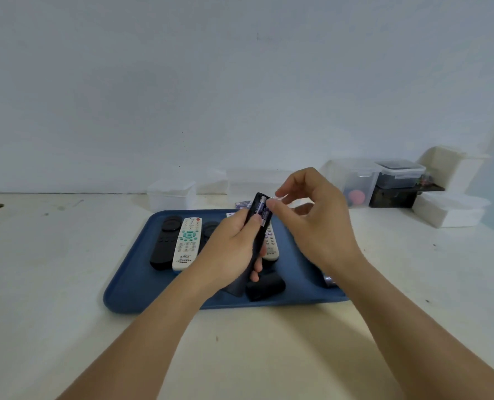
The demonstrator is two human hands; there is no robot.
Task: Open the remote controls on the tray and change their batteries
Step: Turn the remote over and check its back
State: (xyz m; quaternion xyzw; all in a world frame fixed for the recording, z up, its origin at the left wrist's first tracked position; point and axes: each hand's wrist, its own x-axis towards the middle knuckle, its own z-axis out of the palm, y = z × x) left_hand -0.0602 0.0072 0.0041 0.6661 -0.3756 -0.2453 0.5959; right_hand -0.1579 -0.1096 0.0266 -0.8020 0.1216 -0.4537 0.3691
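My left hand (234, 243) grips a black remote (258, 226) and holds it upright above the blue tray (130, 287). Its battery bay faces me, uncovered, with purple batteries (261, 210) inside. My right hand (312, 215) hovers at the remote's top. Its thumb tip presses on the upper end of a battery, and its index finger is curled just above, apart from it. A black battery cover (264, 285) lies on the tray under my hands. On the tray's left lie a black remote (165, 243) and a white remote (186, 243) with teal buttons. Another white remote (270, 246) is partly hidden.
Loose batteries (243, 204) lie on the table behind the tray, and a few more (328, 280) sit at the tray's right edge. White and clear plastic boxes (398, 174) line the back right. A white box (172, 194) stands behind the tray.
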